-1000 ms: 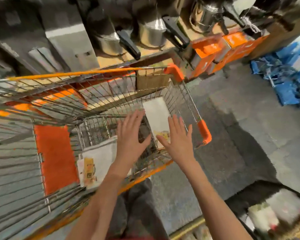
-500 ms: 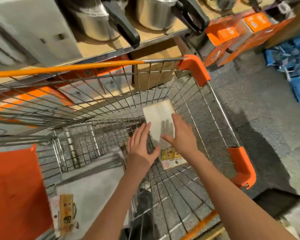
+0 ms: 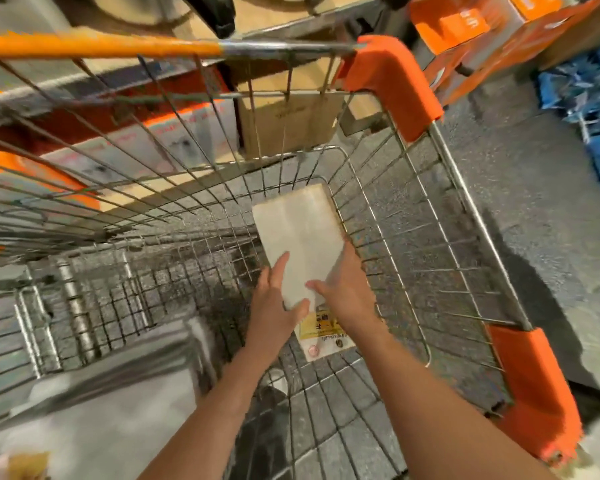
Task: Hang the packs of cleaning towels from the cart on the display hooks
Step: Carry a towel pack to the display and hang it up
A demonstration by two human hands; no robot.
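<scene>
A flat white pack of cleaning towels (image 3: 300, 233) with a yellow label at its near end lies on the bottom of the wire cart (image 3: 426, 216). My left hand (image 3: 274, 303) grips the pack's left edge, thumb on top. My right hand (image 3: 347, 292) holds its right edge, fingers curled around the side. A second white pack (image 3: 115, 424) lies blurred at the cart's near left. No display hooks are in view.
The cart has an orange handle bar (image 3: 97, 46) and orange corner guards (image 3: 392, 81). Beyond it a shelf holds cardboard boxes (image 3: 284, 119) and orange boxes (image 3: 465, 26). Blue packages (image 3: 589, 109) lie on the grey floor at right.
Both hands went down into the cart and closed on the sides of the white pack. The view moved closer to the cart's bottom.
</scene>
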